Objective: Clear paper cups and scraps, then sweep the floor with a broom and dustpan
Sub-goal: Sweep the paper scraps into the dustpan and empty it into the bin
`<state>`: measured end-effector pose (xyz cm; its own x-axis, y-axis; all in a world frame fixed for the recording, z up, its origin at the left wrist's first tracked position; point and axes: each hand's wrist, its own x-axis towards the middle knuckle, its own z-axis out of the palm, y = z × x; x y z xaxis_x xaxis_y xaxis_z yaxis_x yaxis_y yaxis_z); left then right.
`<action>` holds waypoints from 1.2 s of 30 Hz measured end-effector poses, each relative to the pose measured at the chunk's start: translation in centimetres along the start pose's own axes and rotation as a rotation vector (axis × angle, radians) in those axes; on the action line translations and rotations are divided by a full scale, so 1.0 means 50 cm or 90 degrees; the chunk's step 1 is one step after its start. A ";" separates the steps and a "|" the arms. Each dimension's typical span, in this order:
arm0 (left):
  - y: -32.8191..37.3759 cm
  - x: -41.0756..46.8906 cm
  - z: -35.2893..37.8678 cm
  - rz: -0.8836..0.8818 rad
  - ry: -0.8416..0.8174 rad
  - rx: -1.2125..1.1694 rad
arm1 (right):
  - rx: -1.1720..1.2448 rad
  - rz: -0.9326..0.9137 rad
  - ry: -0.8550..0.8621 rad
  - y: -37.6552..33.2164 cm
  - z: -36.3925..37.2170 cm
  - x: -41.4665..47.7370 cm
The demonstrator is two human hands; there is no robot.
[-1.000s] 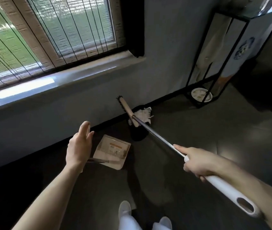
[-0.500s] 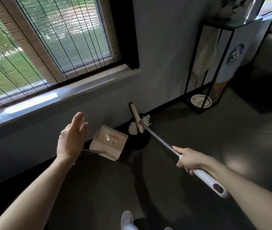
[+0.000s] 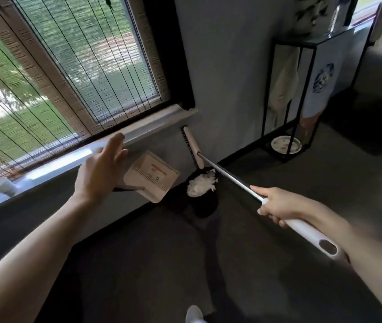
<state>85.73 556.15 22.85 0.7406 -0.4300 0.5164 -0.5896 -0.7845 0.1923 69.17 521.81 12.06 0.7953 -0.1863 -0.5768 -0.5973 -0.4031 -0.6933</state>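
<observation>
Head view: floor (image 3: 301,178) looks mostly swept. Right hand (image 3: 278,206) has its fingers clamped on the broom (image 3: 227,174), head raised by the wall. Left hand (image 3: 99,173) holds the dustpan (image 3: 152,176) by its handle, visible fingers straight. Scraps (image 3: 201,184) sit in the black bin (image 3: 202,206). Paper cup (image 3: 3,187) on the windowsill (image 3: 138,134) is not yet cleared.

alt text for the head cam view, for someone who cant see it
A person's right hand grips a long broom, its head raised against the wall above a crumpled white paper scrap. The left hand, fingers straight, is at the dark handle of a beige dustpan below a window sill.
</observation>
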 end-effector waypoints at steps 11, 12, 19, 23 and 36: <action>0.116 -0.082 0.122 0.331 -0.175 0.106 | 0.067 -0.007 0.031 0.053 -0.004 -0.040; 0.123 -0.093 0.144 0.377 -0.198 0.110 | 0.082 -0.006 0.035 0.063 0.000 -0.041; 0.150 -0.104 0.230 0.445 -0.439 0.040 | 0.159 0.021 0.056 0.111 0.021 -0.044; 0.190 -0.092 0.243 0.205 -0.604 -0.143 | 0.194 0.018 0.063 0.119 0.014 -0.048; 0.263 -0.097 0.311 0.268 -0.613 0.210 | 0.277 0.013 0.069 0.115 0.013 -0.040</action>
<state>79.40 540.96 9.92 0.5263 -0.7473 -0.4055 -0.8452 -0.5120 -0.1534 64.07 520.42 8.95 0.7754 -0.2924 -0.5597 -0.5823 0.0120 -0.8129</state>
